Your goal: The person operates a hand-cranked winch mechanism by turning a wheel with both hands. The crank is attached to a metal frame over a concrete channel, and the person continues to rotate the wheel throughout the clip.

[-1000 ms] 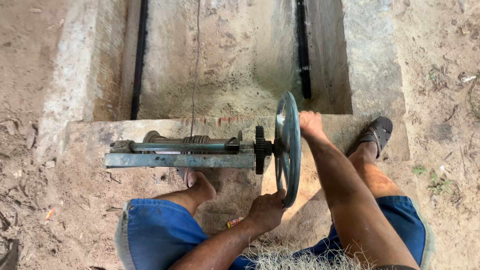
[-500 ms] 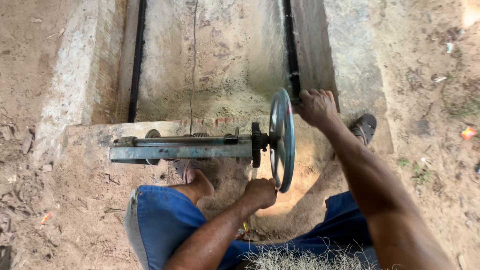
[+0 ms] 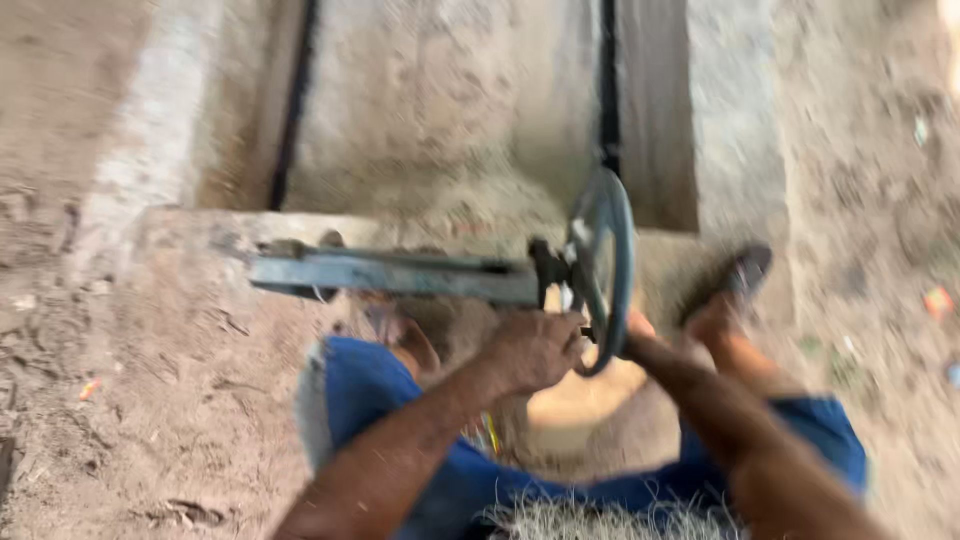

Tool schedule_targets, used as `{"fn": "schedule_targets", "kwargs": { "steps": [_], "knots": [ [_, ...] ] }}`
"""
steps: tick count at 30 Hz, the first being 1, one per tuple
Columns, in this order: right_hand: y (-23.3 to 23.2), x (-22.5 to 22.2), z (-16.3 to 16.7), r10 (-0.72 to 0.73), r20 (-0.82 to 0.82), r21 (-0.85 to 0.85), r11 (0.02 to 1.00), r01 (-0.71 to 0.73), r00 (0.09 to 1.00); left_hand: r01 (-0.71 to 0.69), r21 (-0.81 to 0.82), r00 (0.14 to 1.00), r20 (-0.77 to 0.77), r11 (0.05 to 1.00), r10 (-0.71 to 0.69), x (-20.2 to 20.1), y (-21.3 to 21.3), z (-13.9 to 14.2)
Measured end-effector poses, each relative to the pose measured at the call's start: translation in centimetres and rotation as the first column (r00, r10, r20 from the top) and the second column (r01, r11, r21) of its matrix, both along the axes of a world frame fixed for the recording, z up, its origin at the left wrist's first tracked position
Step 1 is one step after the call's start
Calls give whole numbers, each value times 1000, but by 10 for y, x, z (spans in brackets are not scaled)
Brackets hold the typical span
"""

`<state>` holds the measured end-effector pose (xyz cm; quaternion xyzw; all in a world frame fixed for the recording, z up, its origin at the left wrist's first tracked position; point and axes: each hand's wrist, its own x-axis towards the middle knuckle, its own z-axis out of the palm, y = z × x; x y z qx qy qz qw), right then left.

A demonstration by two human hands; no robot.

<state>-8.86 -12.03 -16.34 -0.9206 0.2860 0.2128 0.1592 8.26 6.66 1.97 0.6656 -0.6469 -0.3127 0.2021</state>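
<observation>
Grey-green metal, smeared by motion blur, makes up the flat bar (image 3: 395, 275) that lies across the near edge of the concrete trough (image 3: 450, 110); its left end juts past the trough's left wall over bare dirt, and whatever carries it underneath is too blurred to make out. A dark hub (image 3: 545, 268) joins the bar's right end to the handwheel (image 3: 603, 265), which stands upright and nearly edge-on, so its spokes barely show.

The left hand (image 3: 530, 350) sits just below the hub, at the wheel's lower rim, fingers curled into a closed grip around the rim; the forearm runs down and to the left toward the bottom edge, where it is cut off. The right hand (image 3: 632, 328) lies directly behind the wheel's lower rim and is mostly hidden by it, only a knuckle showing, so whether it grips or merely touches cannot be told; its forearm stretches diagonally to the bottom right corner.

Blue shorts (image 3: 370, 385) cover both thighs, and a sandalled foot (image 3: 735, 285) rests on the trough's near right edge, beside the wheel.
</observation>
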Motion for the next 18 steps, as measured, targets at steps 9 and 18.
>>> {"fn": "schedule_targets", "kwargs": {
  "steps": [9, 18],
  "knots": [
    [-137, 66, 31, -181, 250, -275, 929, 249, 951, -32, 128, 999, 48, 991, 26, 20, -3, -23],
    [20, -61, 158, -19, -133, 33, 999, 23, 991, -38, 75, 998, -41, 996, 41, 26, -16, -42]
  ]
}}
